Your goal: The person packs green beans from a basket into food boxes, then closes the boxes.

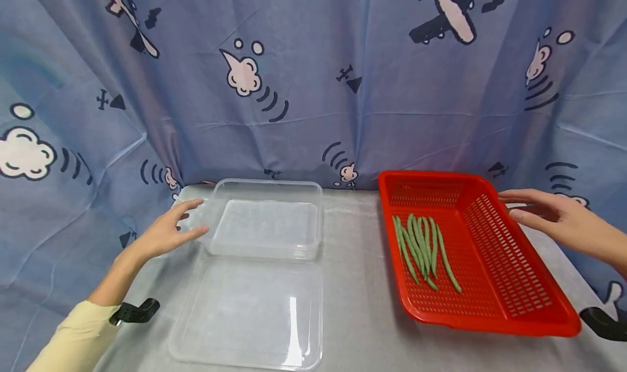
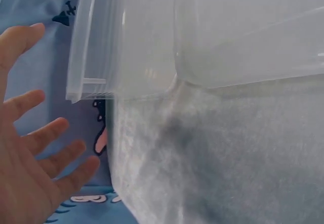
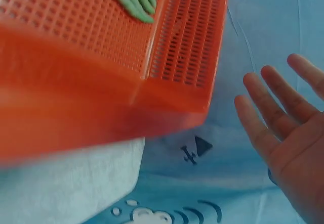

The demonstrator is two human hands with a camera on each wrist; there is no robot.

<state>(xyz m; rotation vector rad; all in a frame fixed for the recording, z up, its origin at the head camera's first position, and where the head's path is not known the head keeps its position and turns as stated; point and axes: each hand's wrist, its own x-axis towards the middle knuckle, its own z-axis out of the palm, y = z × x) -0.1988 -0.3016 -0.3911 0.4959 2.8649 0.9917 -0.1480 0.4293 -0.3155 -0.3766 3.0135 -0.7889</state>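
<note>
My left hand (image 1: 168, 230) hovers by the left wall of a clear plastic container (image 1: 266, 225), fingers spread and apart from it in the left wrist view. A transparent lid (image 1: 250, 312) lies flat in front of that container. On the right is a red plastic basket (image 1: 482, 290) with slotted sides, holding several green beans (image 1: 421, 247) toward its left side. Just beyond the basket's right rim is my right hand (image 1: 563, 217); the right wrist view shows its fingers (image 3: 266, 100) extended, with a gap to the basket. Neither hand holds anything.
The container, lid and basket stand on a table with a whitish cover (image 1: 350, 285). A blue curtain (image 1: 303, 89) with planes and clouds hangs behind and at both sides. Black bands (image 1: 137, 311) are worn on the wrists.
</note>
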